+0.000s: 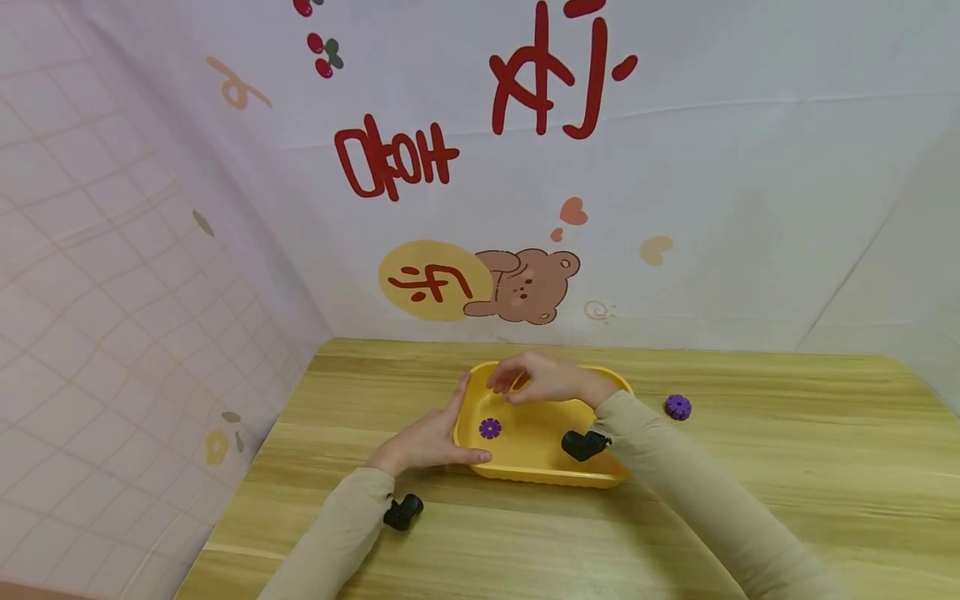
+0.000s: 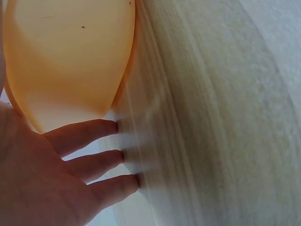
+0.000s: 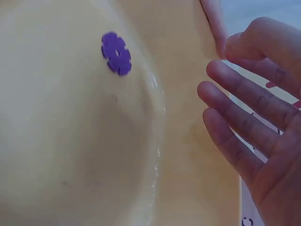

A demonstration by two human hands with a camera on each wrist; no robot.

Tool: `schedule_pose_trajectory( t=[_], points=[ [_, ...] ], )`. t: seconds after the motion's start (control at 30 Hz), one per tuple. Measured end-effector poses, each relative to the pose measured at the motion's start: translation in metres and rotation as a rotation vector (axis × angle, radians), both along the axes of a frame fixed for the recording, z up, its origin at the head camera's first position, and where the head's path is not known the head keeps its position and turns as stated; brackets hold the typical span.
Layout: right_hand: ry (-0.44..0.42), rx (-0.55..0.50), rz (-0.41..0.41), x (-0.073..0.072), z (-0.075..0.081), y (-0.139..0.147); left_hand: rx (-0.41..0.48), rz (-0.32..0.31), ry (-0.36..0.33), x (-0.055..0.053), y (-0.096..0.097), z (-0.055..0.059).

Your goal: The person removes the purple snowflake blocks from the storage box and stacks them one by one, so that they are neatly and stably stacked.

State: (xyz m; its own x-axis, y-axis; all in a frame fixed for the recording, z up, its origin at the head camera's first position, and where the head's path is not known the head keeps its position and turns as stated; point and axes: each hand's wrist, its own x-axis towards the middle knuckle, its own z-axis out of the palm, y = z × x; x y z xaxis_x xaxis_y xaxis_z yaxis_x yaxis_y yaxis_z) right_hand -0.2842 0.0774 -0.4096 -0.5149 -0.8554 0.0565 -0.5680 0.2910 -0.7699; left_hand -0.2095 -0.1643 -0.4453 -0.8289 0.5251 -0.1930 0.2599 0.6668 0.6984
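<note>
A purple notched plastic disc with a small hole in its centre lies in the left part of a yellow tray. My left hand rests against the tray's left end, thumb at the near rim. In the left wrist view, three of its fingers spread out with tips close to the tabletop. Above the tray's far side hovers my right hand. The right wrist view shows its fingers loosely bent, apart from the disc, with nothing in them.
A small stack of purple notched discs stands on the wooden table, right of the tray. Behind the table hangs a white printed cloth, and a gridded one borders the left side.
</note>
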Motion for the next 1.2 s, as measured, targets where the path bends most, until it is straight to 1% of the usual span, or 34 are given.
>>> schedule_pose_trajectory(
  t=[0.1, 0.37, 0.53, 0.67, 0.83, 1.1, 1.2],
  points=[
    [-0.002, 0.002, 0.000, 0.000, -0.005, -0.004, 0.003, -0.006, 0.001, 0.000, 0.000, 0.000],
    [-0.003, 0.036, 0.038, -0.003, -0.023, -0.012, 0.006, -0.009, 0.002, 0.001, 0.000, 0.001],
    [-0.007, 0.076, 0.034, -0.003, -0.036, -0.016, 0.006, -0.011, 0.002, 0.001, 0.000, 0.001],
    [-0.001, 0.083, 0.030, -0.002, -0.042, -0.019, 0.006, -0.009, -0.004, 0.001, 0.001, 0.001],
    [-0.004, 0.093, 0.020, -0.002, -0.047, -0.021, 0.002, -0.001, -0.015, 0.001, 0.001, 0.002],
    [0.001, 0.149, 0.040, 0.000, -0.049, -0.021, -0.019, 0.006, 0.001, 0.001, 0.002, 0.002],
    [0.002, 0.152, 0.041, 0.001, -0.049, -0.022, -0.018, 0.005, 0.000, 0.001, 0.001, 0.002]
  ],
)
